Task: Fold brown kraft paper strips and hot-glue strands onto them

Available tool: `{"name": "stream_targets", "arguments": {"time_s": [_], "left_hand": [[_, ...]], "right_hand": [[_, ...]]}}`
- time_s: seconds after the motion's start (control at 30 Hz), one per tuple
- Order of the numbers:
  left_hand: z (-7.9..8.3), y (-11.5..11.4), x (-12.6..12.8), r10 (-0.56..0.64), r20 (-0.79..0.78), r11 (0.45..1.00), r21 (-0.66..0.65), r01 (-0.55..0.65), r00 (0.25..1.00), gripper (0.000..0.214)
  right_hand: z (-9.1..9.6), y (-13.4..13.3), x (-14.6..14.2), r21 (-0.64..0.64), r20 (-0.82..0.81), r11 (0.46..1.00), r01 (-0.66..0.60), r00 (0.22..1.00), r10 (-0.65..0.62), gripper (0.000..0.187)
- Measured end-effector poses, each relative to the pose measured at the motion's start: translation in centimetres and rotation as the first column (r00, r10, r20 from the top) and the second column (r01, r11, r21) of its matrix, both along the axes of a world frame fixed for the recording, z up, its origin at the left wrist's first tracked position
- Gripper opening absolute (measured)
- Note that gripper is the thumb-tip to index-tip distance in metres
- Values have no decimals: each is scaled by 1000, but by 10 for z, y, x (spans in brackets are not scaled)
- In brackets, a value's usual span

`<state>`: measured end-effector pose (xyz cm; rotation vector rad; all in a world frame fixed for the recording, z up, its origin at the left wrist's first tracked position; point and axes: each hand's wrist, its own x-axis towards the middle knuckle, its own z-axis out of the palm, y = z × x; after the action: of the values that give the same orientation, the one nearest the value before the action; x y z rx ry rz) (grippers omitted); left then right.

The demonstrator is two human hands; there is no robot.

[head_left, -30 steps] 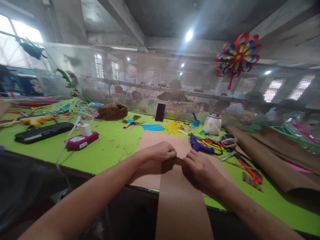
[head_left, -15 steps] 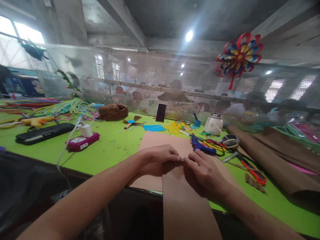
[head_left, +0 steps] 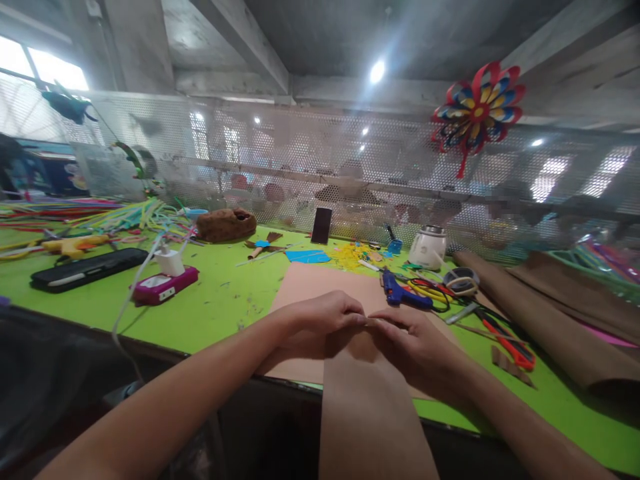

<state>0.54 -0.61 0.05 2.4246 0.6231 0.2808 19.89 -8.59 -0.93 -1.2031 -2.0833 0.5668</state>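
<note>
A long strip of brown paper [head_left: 367, 413] runs from the green table [head_left: 215, 307] over its near edge toward me. My left hand [head_left: 325, 317] and my right hand [head_left: 417, 347] meet at the strip's far end, fingers curled and pinching the paper's edge between them. Beneath the strip lies a flat brown cardboard sheet [head_left: 315, 283]. The fingertips of both hands touch one another over the fold.
A blue glue gun [head_left: 400, 293], a tape roll [head_left: 461, 280], red-handled scissors [head_left: 510, 347] and brown paper rolls [head_left: 540, 327] lie to the right. A pink device with charger [head_left: 163, 280], a black case [head_left: 83, 267] and coloured strips [head_left: 100, 217] sit left. A mesh screen [head_left: 320, 160] backs the table.
Both hands have stayed at the strip's far end, shifting slightly right. The right hand's fingers have flattened over the edge and the strip has shifted a little under them.
</note>
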Motion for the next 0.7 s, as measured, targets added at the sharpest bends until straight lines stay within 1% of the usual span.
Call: {"name": "stream_targets", "arguments": {"time_s": [0.1, 0.17, 0.27, 0.37, 0.57, 0.7], "left_hand": [[3, -8, 1, 31, -32, 997, 69, -29, 999, 30], [5, -12, 1, 44, -44, 994, 100, -40, 998, 30], [7, -16, 1, 45, -37, 991, 131, -40, 998, 30], [6, -19, 1, 49, -37, 984, 171, -42, 998, 27], [-5, -14, 3, 45, -26, 962, 271, -36, 999, 24], [-5, -12, 4, 23, -30, 959, 284, -14, 999, 23]], "right_hand": [[0, 1, 0, -81, -75, 997, 2, 997, -8, 25], [-1, 3, 1, -95, -74, 995, 15, 997, -22, 21], [-3, 7, 3, -40, -43, 998, 56, 997, -58, 17], [-5, 9, 4, 9, -33, 997, 75, 997, -75, 15], [-6, 5, 0, 6, -60, 996, 90, 994, -89, 18], [-4, -3, -6, 68, -92, 988, 137, 987, -131, 20]]}}
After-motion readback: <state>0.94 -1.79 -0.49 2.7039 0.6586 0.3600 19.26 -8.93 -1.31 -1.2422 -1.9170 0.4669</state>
